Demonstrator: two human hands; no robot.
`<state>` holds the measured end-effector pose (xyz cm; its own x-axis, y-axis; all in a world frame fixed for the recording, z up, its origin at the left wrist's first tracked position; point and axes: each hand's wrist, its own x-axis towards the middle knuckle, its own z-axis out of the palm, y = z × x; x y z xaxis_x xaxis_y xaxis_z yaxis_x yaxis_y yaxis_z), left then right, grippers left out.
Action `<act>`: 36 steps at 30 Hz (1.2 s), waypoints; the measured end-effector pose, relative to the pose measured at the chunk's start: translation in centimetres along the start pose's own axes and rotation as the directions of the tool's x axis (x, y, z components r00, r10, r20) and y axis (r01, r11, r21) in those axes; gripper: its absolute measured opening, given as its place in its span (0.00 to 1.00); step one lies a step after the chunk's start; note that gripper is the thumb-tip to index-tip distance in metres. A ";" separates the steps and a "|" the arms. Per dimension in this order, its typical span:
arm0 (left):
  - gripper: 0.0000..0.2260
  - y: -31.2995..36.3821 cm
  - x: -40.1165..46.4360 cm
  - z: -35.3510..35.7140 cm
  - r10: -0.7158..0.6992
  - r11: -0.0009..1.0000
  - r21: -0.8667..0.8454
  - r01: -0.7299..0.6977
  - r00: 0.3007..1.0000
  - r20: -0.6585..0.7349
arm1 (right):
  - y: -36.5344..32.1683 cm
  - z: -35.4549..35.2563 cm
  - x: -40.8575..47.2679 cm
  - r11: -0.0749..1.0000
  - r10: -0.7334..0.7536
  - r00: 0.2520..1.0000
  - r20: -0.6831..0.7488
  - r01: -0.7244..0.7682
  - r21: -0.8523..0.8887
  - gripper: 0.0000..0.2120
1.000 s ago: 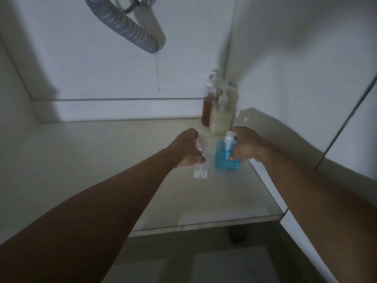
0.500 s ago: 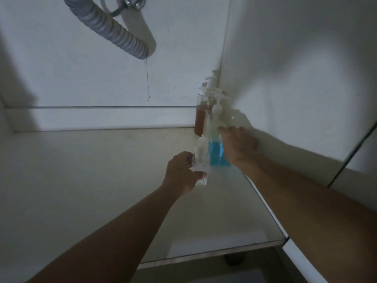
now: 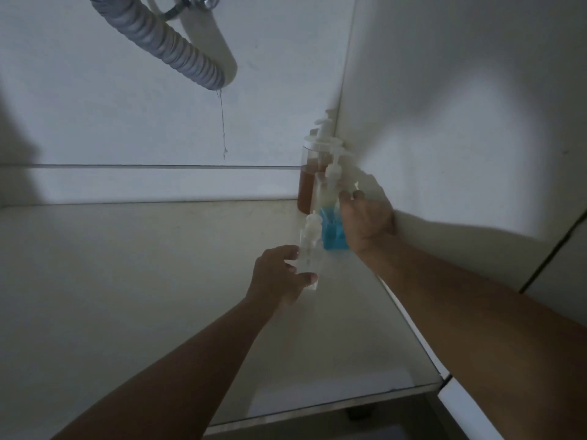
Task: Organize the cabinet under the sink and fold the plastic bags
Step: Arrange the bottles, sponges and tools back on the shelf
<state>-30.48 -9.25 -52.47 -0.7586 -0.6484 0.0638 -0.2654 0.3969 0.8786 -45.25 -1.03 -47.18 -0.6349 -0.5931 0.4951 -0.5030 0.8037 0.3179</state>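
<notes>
Inside the under-sink cabinet, my left hand [image 3: 279,276] pinches a small clear pump bottle [image 3: 308,246] between thumb and fingers, upright on the cabinet floor [image 3: 158,281]. Just right of it stands a blue-liquid bottle [image 3: 332,236], and my right hand [image 3: 368,220] wraps its right side, close to the right wall. Behind them in the back right corner stand a brown-liquid pump bottle [image 3: 305,188] and a pale pump bottle [image 3: 330,179]. No plastic bags are in view.
A grey corrugated drain hose [image 3: 178,49] hangs from the top left of centre. The cabinet's right wall [image 3: 460,138] runs close to my right arm. The shelf's front edge [image 3: 317,408] lies below, with dark floor under it.
Both hands have pushed the clear and blue bottles deeper toward the back right corner, next to the two pump bottles. The view has shifted closer and lower.
</notes>
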 end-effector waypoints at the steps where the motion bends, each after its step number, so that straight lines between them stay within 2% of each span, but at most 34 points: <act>1: 0.26 0.1 0.0 0.1 0.009 1.000 0.001 -0.009 1.000 0.008 | 0.2 -0.4 0.1 0.998 -0.011 0.999 0.041 0.008 0.067 0.16; 3: 0.26 0.3 0.0 0.2 0.035 0.999 0.029 -0.035 0.999 0.017 | 0.6 -1.3 0.6 0.977 -0.025 0.991 0.132 -0.004 0.215 0.15; 5: 0.27 0.5 0.2 0.4 0.059 0.996 0.059 -0.061 0.998 0.030 | 1.1 -2.4 1.5 0.936 0.071 0.986 0.152 -0.119 0.332 0.15; 7: 0.26 0.7 0.7 0.7 0.077 0.994 0.075 -0.081 0.996 0.052 | 1.5 -4.2 2.1 0.858 0.150 0.960 0.237 -0.246 0.452 0.13; 8: 0.26 0.9 1.0 0.9 0.082 0.992 0.091 -0.087 0.995 0.059 | 1.9 -5.0 2.5 0.780 0.152 0.936 0.319 -0.311 0.543 0.12; 10: 0.23 1.4 1.4 1.4 0.087 0.985 0.146 -0.096 0.994 0.066 | 2.7 -7.1 2.7 0.593 0.056 0.872 0.487 -0.421 0.686 0.11; 12: 0.18 2.1 1.7 2.1 0.105 0.974 0.194 -0.120 0.991 0.087 | 3.2 -8.6 2.3 0.537 -0.086 0.821 0.564 -0.438 0.721 0.11; 15: 0.14 2.8 2.5 3.3 0.111 0.969 0.210 -0.129 0.989 0.095 | 2.9 -8.5 1.6 0.620 -0.119 0.853 0.508 -0.336 0.709 0.12; 18: 0.16 3.0 3.8 4.6 0.073 0.951 0.294 -0.097 0.993 0.091 | 2.6 -6.9 1.7 0.722 0.007 0.919 0.394 -0.277 0.634 0.15; 20: 0.14 3.0 4.5 5.4 0.044 0.942 0.329 -0.067 0.996 0.075 | 2.6 -6.0 1.9 0.793 0.073 0.948 0.309 -0.243 0.559 0.16; 23: 0.11 3.0 4.7 6.4 0.039 0.943 0.330 -0.051 0.998 0.044 | 2.5 -5.5 1.9 0.834 0.102 0.967 0.232 -0.210 0.511 0.13; 30: 0.14 2.6 4.7 7.7 0.117 0.902 0.423 -0.092 0.993 -0.033 | 2.8 -5.1 1.8 0.881 0.110 0.976 0.190 -0.184 0.435 0.06; 33: 0.15 2.8 4.6 7.0 0.123 0.882 0.452 -0.135 0.991 0.056 | 2.6 -5.0 1.5 0.890 0.116 0.976 0.185 -0.185 0.417 0.06; 36: 0.23 2.6 4.0 5.4 0.082 0.897 0.416 -0.152 0.980 0.181 | 2.3 -5.5 1.3 0.899 0.123 0.971 0.205 -0.197 0.391 0.07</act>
<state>-37.37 -7.29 -52.45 -0.8727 -0.4858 0.0491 -0.3706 0.7245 0.5811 -44.03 0.35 -41.35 -0.7987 -0.4864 0.3543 -0.5565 0.8211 -0.1273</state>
